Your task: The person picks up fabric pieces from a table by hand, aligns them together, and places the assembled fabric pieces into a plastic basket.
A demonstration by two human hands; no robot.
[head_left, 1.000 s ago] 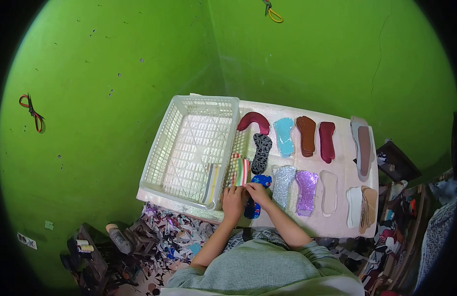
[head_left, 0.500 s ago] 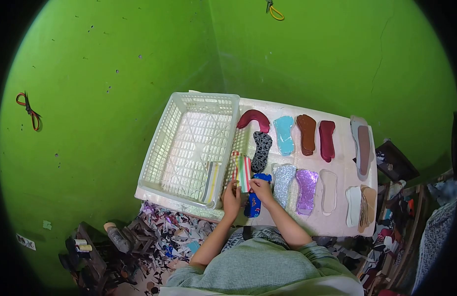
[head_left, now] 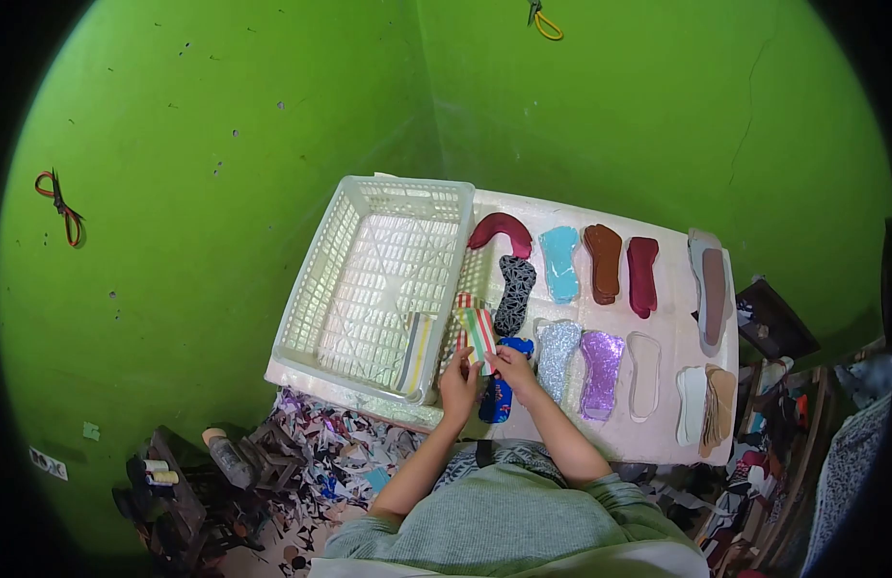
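My left hand (head_left: 457, 387) pinches the lower left end of a striped sole-shaped piece (head_left: 479, 329) in green, white and red. At its lower right edge, my right hand (head_left: 514, 370) has its fingers closed on the same piece. Further striped material (head_left: 463, 302) shows behind it, beside the basket. Partly under my hands lies a blue patterned piece (head_left: 496, 400). A black-and-white patterned piece (head_left: 515, 294) is just beyond, and a silver glitter piece (head_left: 558, 356) sits right of my right hand.
A white plastic basket (head_left: 282, 332) with a grey-yellow striped piece (head_left: 416, 356) inside stands at left on the table (head_left: 619, 445). Purple, turquoise, brown and maroon pieces lie at right. Scraps (head_left: 340, 462) cover the floor; scissors (head_left: 59, 207) hang on the wall.
My right hand has shifted to the striped piece's lower edge, and the piece now leans differently between both hands. The whole view has shifted slightly.
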